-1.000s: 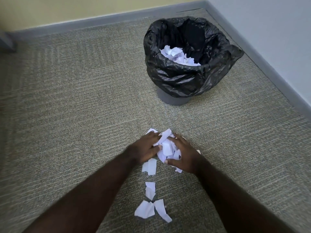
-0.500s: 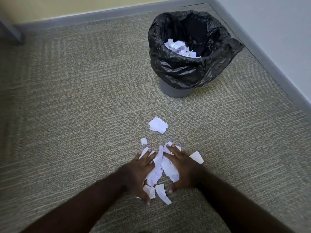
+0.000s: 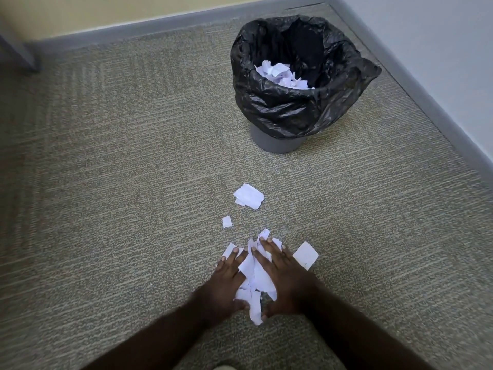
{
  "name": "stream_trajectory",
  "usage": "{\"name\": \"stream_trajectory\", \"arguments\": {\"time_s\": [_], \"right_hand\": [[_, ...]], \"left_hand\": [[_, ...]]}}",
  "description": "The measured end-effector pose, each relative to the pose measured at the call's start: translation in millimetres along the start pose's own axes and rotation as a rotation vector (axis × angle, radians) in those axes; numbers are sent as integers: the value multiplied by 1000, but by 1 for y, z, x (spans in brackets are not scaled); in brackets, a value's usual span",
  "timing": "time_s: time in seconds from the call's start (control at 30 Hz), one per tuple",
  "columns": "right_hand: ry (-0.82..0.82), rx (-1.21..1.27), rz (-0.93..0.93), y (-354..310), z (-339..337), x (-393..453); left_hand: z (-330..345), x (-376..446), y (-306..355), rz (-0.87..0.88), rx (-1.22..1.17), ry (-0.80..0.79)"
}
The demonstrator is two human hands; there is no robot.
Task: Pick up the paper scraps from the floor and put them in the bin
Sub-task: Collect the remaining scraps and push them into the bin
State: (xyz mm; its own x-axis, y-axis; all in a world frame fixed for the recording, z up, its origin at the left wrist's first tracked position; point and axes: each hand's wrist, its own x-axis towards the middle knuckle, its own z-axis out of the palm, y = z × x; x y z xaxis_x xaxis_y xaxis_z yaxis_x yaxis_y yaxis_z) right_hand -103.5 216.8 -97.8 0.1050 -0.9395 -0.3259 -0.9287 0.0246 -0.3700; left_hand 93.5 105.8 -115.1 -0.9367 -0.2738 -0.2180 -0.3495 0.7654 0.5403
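Note:
A heap of white paper scraps [image 3: 255, 279] lies on the carpet between my two hands. My left hand [image 3: 226, 284] rests flat on its left side, fingers straight. My right hand [image 3: 286, 279] lies flat on its right side, fingers spread over the paper. Loose pieces lie apart from the heap: a larger scrap [image 3: 248, 196] farther off, a tiny scrap [image 3: 227, 221] below it, and a square scrap [image 3: 306, 255] just right of my right hand. The grey bin [image 3: 277, 142] with a black liner [image 3: 288, 110] stands beyond, holding white scraps [image 3: 280, 74].
The bin sits near the room's corner, with grey baseboard [image 3: 432, 102] along the right wall and more along the far wall. A dark furniture leg [image 3: 18, 53] stands at the far left. Beige carpet [image 3: 120, 182] spreads out to the left.
Both hands slid back toward me across the carpet, dragging scraps into a heap and leaving a few pieces behind farther out. The nearer scraps are now gathered under my hands.

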Motion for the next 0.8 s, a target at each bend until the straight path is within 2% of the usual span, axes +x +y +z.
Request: {"name": "stream_trajectory", "arguments": {"time_s": [0.17,0.37,0.47,0.57,0.73,0.8], "right_hand": [[57,60,68,-10,9,2],[176,236,86,-16,27,8],[246,318,89,-17,29,10],[316,481,119,-21,23,13],[444,766,222,-28,27,16],[472,841,270,-32,23,17]], "left_hand": [[18,-1,4,-35,-16,121],[29,5,22,-49,-153,288],[25,9,32,-111,-269,277],[3,17,59,-195,-441,339],[-13,30,71,-139,-683,399],[-12,33,68,-179,-764,396]]}}
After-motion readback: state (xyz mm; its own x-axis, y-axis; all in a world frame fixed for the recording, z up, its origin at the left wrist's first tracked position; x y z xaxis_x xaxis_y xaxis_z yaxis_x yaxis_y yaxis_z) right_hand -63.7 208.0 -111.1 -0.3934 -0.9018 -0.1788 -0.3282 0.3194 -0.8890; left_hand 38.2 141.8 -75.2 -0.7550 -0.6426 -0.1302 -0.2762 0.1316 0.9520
